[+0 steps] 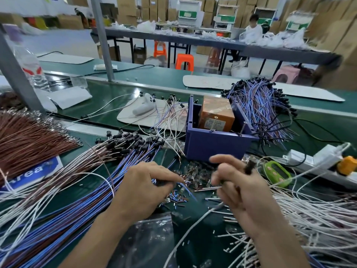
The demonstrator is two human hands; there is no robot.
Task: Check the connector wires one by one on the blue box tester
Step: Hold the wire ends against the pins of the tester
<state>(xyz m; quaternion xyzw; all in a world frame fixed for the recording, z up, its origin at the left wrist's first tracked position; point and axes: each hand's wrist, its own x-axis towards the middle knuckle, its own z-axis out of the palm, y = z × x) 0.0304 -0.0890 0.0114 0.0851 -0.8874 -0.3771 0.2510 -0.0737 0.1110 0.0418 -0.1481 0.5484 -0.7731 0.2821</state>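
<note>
The connector wire (248, 167) now in use sits in the right hand (239, 186). Its black plug pokes out just past the curled fingers (222, 159) that grip it, so the plug end is free and ready to meet the tester. The plug is small, dark and a bit blurry. A thin white wire (193, 227) runs down from under that hand. It may be the tail of the plug, but I cannot tell for sure. The left hand (146, 188) pinches the tips of some blue wires (81, 211) between thumb and fingertips (174, 177), likely to pick out the next one. Those wires fan away behind the left fingers in a big bunch with black plugs (135, 140) at the far ends. The blue box tester (216, 146) stands just beyond the fingertips of both hands, close by so each wire has only a short trip. It is open on top with an orange block (216, 115) inside. Little cut bits (179, 199) lie under the fingers.
</note>
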